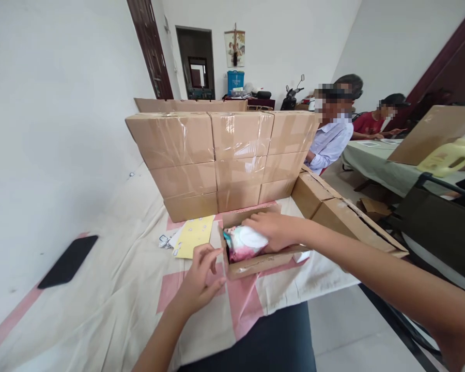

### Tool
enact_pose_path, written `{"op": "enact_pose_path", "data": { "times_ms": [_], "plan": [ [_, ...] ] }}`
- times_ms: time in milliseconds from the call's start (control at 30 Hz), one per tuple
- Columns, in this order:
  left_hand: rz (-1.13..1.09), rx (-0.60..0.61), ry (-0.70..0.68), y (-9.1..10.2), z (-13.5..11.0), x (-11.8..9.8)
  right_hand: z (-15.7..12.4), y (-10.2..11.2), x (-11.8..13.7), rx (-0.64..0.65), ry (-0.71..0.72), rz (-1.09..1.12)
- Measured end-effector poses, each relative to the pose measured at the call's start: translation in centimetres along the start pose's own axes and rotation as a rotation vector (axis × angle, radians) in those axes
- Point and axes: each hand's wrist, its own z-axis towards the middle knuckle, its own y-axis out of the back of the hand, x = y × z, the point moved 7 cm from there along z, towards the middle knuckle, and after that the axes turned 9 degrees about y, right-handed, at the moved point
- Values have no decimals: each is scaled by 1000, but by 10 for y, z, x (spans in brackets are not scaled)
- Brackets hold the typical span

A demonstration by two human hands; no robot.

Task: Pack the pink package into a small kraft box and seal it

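Observation:
An open cardboard box [251, 266] lies on the cloth-covered table in front of me. Inside it is a soft plastic packet [242, 245] in white, pink and teal, perhaps a pack of wipes or tissues. My right hand [279, 230] reaches into the box from the right, its fingers curled over the packet's right end; part of the grip is hidden. Just off the box's left end, my left hand [201, 281] hovers empty with fingers bent and apart. Beyond that hand lies a yellow sheet [195, 237] with small stickers or cut-outs on it.
Taped cardboard boxes [240, 173] stand stacked behind the open box. More long cartons [349, 222] line the table's right edge. A black phone-like slab [67, 262] lies at left. Two people sit at the right, near another table with a yellowish jug [447, 156].

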Motion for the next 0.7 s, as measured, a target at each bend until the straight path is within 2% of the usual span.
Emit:
{"op": "enact_pose_path", "data": {
  "times_ms": [100, 200, 367, 567, 633, 700],
  "plan": [
    [104, 17, 109, -14, -1, 5, 11, -30, 4, 76, 30, -142],
    [55, 16, 198, -26, 1, 8, 19, -47, 3, 108, 48, -149],
    [-43, 38, 221, -36, 4, 11, 25, -53, -3, 123, 38, -113],
    [-31, 28, 209, -40, 2, 15, 26, -71, -13, 147, -37, 2],
    [-19, 37, 198, -41, 2, 14, 25, -69, -10, 163, -40, -1],
    [-18, 54, 185, -40, 2, 13, 19, -56, -3, 134, -37, 27]
  ]
}}
